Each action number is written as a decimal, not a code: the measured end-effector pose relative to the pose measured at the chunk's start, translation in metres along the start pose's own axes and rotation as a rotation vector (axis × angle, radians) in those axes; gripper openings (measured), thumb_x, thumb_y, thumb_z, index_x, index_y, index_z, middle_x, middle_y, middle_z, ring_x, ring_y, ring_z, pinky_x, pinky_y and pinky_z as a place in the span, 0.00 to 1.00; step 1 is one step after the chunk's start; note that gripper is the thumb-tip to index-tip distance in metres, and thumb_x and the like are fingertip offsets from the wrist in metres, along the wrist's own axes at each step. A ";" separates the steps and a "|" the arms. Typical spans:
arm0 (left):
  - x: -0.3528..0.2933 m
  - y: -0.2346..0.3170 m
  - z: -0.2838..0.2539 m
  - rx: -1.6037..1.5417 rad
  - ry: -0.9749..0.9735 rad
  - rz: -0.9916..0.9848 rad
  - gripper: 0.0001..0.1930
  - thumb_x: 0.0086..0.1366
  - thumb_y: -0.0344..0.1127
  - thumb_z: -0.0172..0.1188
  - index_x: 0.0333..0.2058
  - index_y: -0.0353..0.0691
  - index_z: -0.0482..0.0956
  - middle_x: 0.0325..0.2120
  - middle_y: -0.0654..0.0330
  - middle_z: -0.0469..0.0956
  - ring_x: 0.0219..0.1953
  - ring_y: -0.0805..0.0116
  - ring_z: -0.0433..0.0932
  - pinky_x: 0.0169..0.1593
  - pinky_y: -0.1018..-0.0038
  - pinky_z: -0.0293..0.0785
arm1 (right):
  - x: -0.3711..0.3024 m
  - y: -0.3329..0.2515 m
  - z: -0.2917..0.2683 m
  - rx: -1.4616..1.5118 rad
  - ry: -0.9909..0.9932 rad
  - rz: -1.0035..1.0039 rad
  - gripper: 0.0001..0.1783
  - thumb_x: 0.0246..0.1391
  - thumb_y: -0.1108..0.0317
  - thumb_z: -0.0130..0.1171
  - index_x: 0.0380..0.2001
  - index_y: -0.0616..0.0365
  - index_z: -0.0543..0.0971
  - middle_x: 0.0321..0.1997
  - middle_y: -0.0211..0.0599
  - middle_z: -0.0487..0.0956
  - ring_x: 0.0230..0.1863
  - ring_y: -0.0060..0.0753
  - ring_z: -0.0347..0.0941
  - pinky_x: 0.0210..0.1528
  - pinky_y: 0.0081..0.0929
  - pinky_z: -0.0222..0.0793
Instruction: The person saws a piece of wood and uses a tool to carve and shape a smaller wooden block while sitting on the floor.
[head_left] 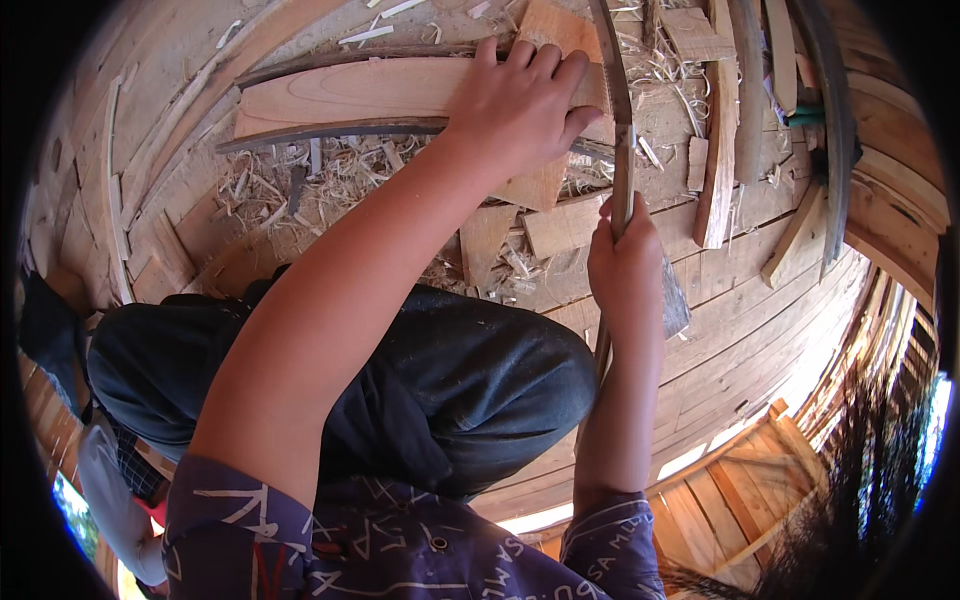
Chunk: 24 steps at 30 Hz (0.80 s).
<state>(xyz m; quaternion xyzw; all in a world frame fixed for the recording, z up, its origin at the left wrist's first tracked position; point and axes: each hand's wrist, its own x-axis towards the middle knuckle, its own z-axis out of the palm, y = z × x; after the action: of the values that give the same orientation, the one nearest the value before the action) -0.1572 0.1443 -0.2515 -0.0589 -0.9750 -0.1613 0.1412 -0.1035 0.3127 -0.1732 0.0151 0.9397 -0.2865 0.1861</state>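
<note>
Pressing down near the top centre of the head view, the left hand [520, 100] lies with fingers [545, 62] spread flat over a pale curved wooden plank [350, 90]. Right of centre, the right hand [625, 260] has its fingers curled tight around a long thin blade [615, 90] running up to the frame's top. Wood shavings [330, 175] and offcuts [560, 225] litter the plank floor [750, 320]; a dark-trousered knee [450, 380] fills the middle.
</note>
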 end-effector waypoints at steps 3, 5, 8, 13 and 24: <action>0.003 0.001 0.000 -0.013 -0.053 -0.033 0.25 0.68 0.56 0.52 0.49 0.40 0.74 0.40 0.56 0.80 0.46 0.58 0.78 0.51 0.57 0.65 | 0.009 -0.005 0.000 -0.047 -0.026 0.039 0.06 0.57 0.79 0.48 0.39 0.65 0.72 0.29 0.62 0.78 0.37 0.67 0.76 0.35 0.50 0.70; 0.006 0.000 0.001 -0.030 -0.100 -0.062 0.24 0.68 0.56 0.52 0.49 0.40 0.74 0.39 0.56 0.80 0.46 0.58 0.78 0.51 0.57 0.65 | 0.002 -0.004 -0.002 -0.051 -0.023 0.049 0.06 0.57 0.78 0.48 0.38 0.65 0.71 0.29 0.61 0.77 0.36 0.66 0.76 0.34 0.49 0.70; 0.008 -0.003 -0.002 -0.036 -0.112 -0.081 0.24 0.68 0.56 0.52 0.49 0.41 0.74 0.39 0.56 0.80 0.46 0.58 0.78 0.51 0.57 0.64 | -0.040 0.013 -0.013 -0.001 -0.010 0.044 0.05 0.59 0.76 0.49 0.38 0.65 0.72 0.25 0.56 0.76 0.30 0.58 0.75 0.30 0.44 0.69; 0.000 -0.006 0.002 0.028 0.001 0.004 0.24 0.67 0.56 0.53 0.51 0.41 0.73 0.39 0.56 0.79 0.46 0.57 0.77 0.51 0.57 0.64 | -0.068 0.018 -0.027 0.031 -0.063 0.122 0.07 0.62 0.71 0.52 0.38 0.65 0.74 0.22 0.48 0.73 0.23 0.42 0.72 0.29 0.37 0.67; 0.010 0.001 -0.002 -0.037 -0.083 -0.020 0.24 0.66 0.55 0.55 0.50 0.40 0.73 0.38 0.56 0.79 0.46 0.58 0.76 0.52 0.54 0.64 | -0.016 0.017 -0.001 0.059 0.013 0.033 0.05 0.59 0.74 0.51 0.38 0.63 0.72 0.28 0.60 0.77 0.34 0.66 0.75 0.35 0.48 0.69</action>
<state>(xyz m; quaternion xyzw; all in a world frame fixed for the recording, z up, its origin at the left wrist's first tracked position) -0.1656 0.1455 -0.2464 -0.0586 -0.9774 -0.1778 0.0978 -0.0873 0.3286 -0.1754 0.0378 0.9316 -0.3110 0.1841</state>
